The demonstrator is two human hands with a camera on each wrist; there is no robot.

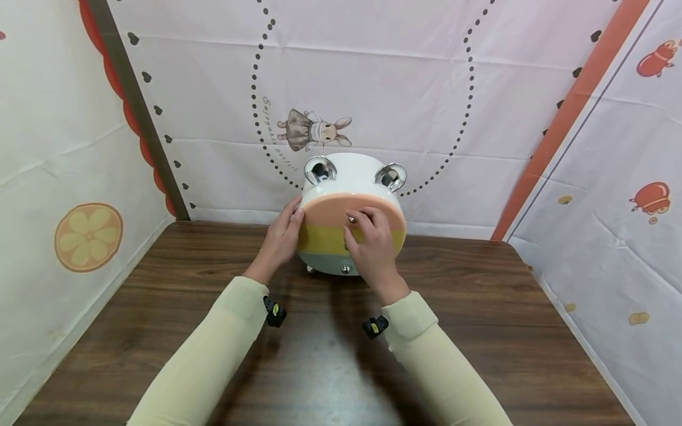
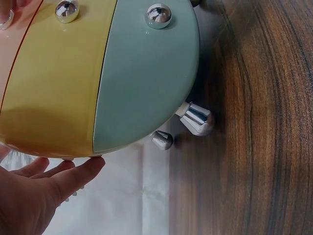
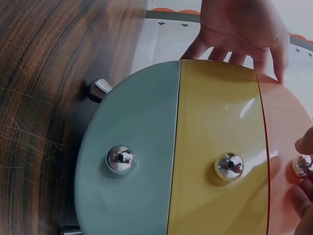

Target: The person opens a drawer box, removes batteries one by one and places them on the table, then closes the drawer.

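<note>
A round, clock-shaped drawer box (image 1: 354, 170) with a white body stands upright on the table. Its front has a pink drawer (image 1: 326, 208) on top, a yellow drawer (image 2: 54, 83) in the middle and a green drawer (image 3: 132, 117) at the bottom, each with a round silver knob. My left hand (image 1: 281, 238) rests against the box's left side, fingers fairly straight along the wall and thumb at the front edge. With thumb and fingers, my right hand (image 1: 373, 244) pinches the pink drawer's knob (image 3: 303, 165). All three fronts look flush with one another.
Two silver bell-like ears (image 1: 321, 170) top the box, and short silver feet (image 2: 196, 119) hold it up. The dark wood table (image 1: 330, 355) reaches back to a printed cloth wall (image 1: 373, 71), close behind the box. More cloth hangs on both sides.
</note>
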